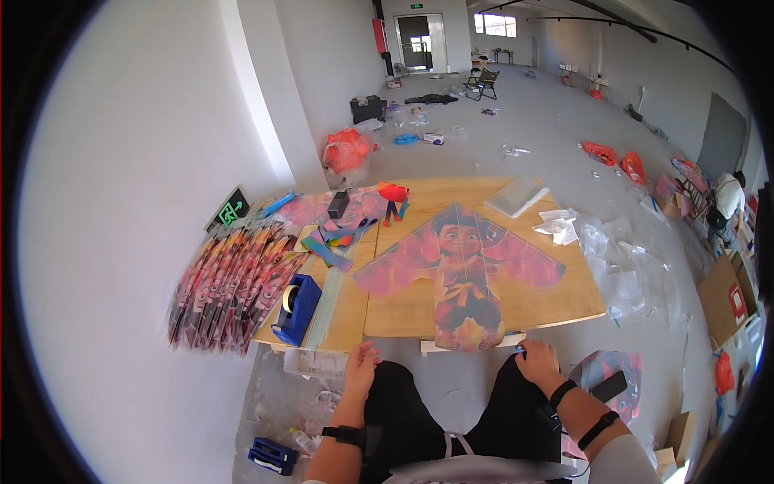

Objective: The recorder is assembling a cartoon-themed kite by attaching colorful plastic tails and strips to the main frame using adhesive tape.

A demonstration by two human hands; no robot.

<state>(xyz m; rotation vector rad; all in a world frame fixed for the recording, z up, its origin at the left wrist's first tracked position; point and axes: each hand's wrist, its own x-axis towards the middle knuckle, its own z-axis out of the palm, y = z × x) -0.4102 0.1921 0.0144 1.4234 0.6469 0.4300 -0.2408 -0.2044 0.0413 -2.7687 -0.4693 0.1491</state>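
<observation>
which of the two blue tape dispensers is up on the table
The blue dispenser left of the spread-out kite, with a pale tape roll; the other dispenser sits lower, below the tabletop.

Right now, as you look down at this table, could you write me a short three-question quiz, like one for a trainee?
1. True or false: the blue tape dispenser on the wooden table stands to the left of the kite.

2. Which of the person's hands is nearer that dispenser: the left hand or the right hand?

3. What colour are the trousers?
A) white
B) black
C) red

Key: 1. True. 2. The left hand. 3. B.
</observation>
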